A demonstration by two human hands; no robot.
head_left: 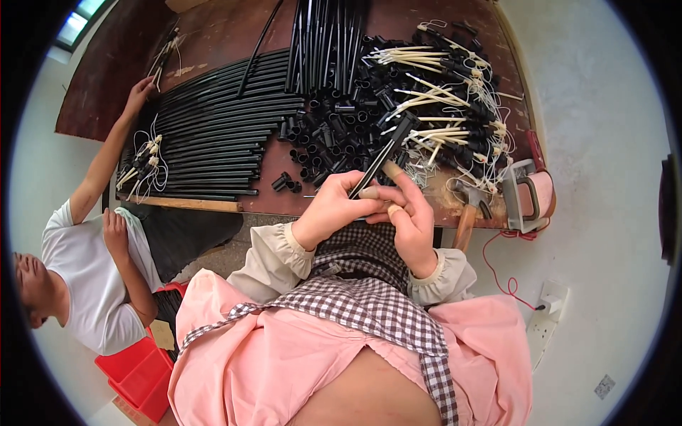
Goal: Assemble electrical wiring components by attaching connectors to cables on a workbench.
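In front of me, over the table's near edge, a slim bundle of black rods with a wider black end piece [406,129] slants up and to the right. My left hand [335,209] is closed around its lower end, thumb and fingers pinched together. From the other side, my right hand [410,220] has its fingers bent against the same bundle, close to the left fingertips. Pale covers sit on some of the right fingertips. Just beyond my hands lies a heap of short black plastic sleeves [339,131].
Long black tubes [213,135] lie in rows at left, with another stack [323,46] behind. Cream-tipped corded assemblies [455,106] cover the right side. A wooden-handled hammer [465,220] and grey metal device [522,195] sit right. A co-worker [99,277] reaches across at left.
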